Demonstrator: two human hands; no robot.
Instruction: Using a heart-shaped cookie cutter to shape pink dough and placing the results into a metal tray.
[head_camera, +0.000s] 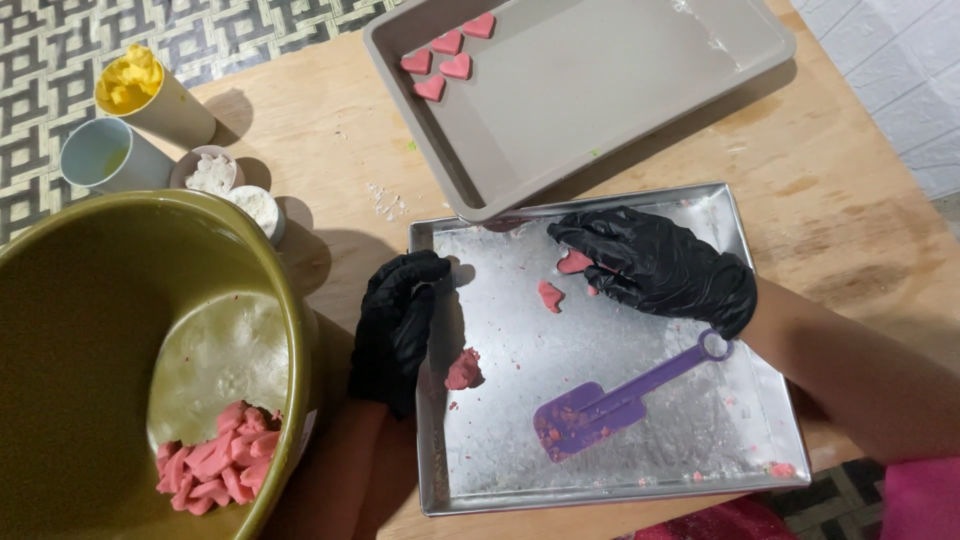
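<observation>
Nearest, a purple toy spatula lies flat on the silver tray, smeared with pink crumbs. To its left a small lump of pink dough sits just beside the left hand, whose gloved fingers are curled loosely against the tray's edge and hold nothing. Further up, the right hand is seen with fingers pinched on a pink dough piece, while a second piece lies near it. Shaping appears to be the step in hand; a careful lift seems called for. At left stands an olive bowl with pink scraps. Farthest on the bench, finished hearts rest in the grey pan.
</observation>
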